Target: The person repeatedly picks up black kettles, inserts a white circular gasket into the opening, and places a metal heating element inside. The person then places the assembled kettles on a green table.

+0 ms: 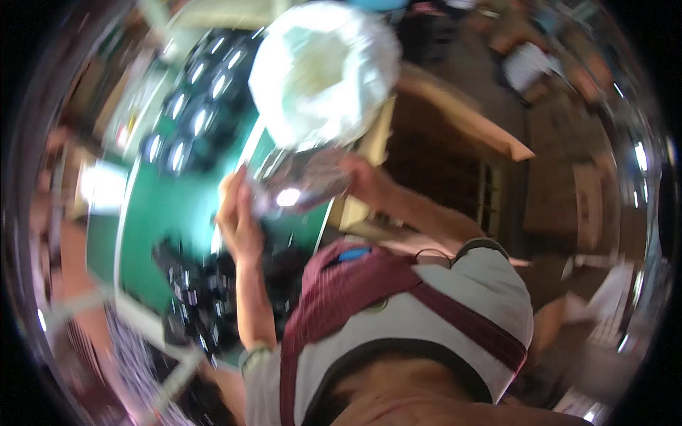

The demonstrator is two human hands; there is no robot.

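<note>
Between my two hands is a dark, shiny piece with a bright glint (305, 177), which looks wrapped in clear plastic; blur hides its exact kind. My left hand (240, 213) grips its left end, thumb and fingers closed about the edge. At the opposite end, my right hand (366, 179) is closed on it too. Just beyond the piece stands a round container lined with a white translucent bag (273, 85). Below all this lies a green table top (170, 202).
Glossy black rounded parts (202, 106) sit in rows at the table's far left. More black parts (206, 287) are heaped near my left forearm. To the right stands an open cardboard box (462, 106), dark inside, its flaps out. A pale frame (145, 319) borders the table's near left.
</note>
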